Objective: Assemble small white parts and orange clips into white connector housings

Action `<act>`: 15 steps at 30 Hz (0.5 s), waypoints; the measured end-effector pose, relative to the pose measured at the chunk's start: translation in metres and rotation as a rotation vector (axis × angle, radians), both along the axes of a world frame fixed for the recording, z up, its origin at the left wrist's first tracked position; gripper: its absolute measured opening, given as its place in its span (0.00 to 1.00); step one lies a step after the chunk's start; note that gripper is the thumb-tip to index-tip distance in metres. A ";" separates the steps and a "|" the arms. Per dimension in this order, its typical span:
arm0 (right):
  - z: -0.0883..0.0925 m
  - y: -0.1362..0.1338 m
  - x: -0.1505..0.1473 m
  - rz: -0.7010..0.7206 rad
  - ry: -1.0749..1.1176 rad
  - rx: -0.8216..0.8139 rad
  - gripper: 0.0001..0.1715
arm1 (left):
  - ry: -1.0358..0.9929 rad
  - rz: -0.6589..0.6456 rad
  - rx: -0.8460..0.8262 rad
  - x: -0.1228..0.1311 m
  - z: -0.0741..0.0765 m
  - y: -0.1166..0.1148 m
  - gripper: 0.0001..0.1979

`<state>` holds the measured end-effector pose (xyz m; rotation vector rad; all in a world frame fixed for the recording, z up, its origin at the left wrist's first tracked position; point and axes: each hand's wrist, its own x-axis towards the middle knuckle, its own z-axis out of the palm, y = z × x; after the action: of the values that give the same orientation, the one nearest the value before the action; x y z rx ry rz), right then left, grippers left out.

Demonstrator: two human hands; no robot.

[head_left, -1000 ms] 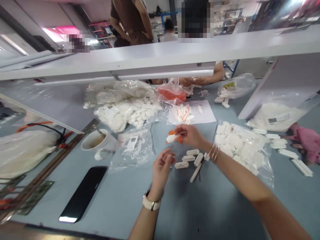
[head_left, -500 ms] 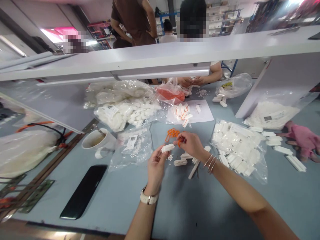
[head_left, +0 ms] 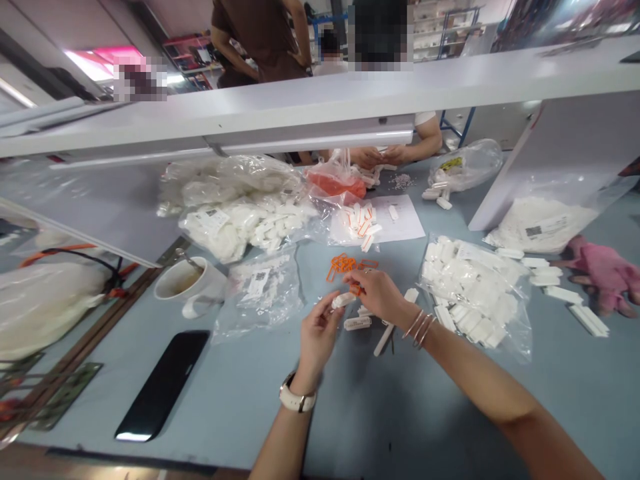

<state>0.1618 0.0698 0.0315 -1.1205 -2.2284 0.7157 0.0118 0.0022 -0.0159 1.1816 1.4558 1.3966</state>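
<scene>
Nearest the camera, a phone (head_left: 163,385) is laid flat on the grey-blue surface (head_left: 400,413), left of the forearms. A watch (head_left: 297,400) is worn on the left wrist and thin bangles (head_left: 420,327) on the right.

The left hand (head_left: 320,330) is held just above the surface, its fingers (head_left: 331,312) closed on one end of a small white housing (head_left: 344,300), which is carried between the two hands. The right hand (head_left: 380,293) is set against the other end, its fingers pinched on an orange clip (head_left: 356,289) that touches the housing. Whether the clip is already seated cannot be told.

The step in hand is judged to be the fitting of the clip onto the housing. The next move would call for the clip to be lined up squarely and pressed home while the housing is steadied by the left fingers, since both parts are small and easily slipped.

Just beneath the hands, loose white parts (head_left: 357,323) are scattered on the surface. Just beyond, a heap of spare clips (head_left: 341,265) is seen, with a mug (head_left: 187,283) well to the left and a clear bag of white pieces (head_left: 475,293) to the right. Farther off, a paper sheet (head_left: 405,223) is spread with white-and-orange pieces on it. Beyond that, a co-worker's hands (head_left: 380,157) are busy under a long white shelf (head_left: 300,107)
</scene>
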 end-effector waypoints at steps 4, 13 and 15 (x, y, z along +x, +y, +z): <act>-0.001 -0.004 -0.002 0.048 0.076 -0.058 0.25 | 0.003 -0.015 0.014 0.003 0.004 -0.001 0.17; 0.001 -0.004 -0.003 0.105 0.100 -0.037 0.17 | -0.085 -0.020 0.002 0.002 0.005 -0.001 0.18; 0.004 -0.004 -0.002 0.102 0.092 -0.028 0.15 | -0.124 -0.032 -0.011 0.002 0.004 -0.001 0.18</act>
<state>0.1594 0.0653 0.0352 -0.9724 -2.2170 0.8263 0.0134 0.0014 -0.0118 1.0874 1.3510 1.4129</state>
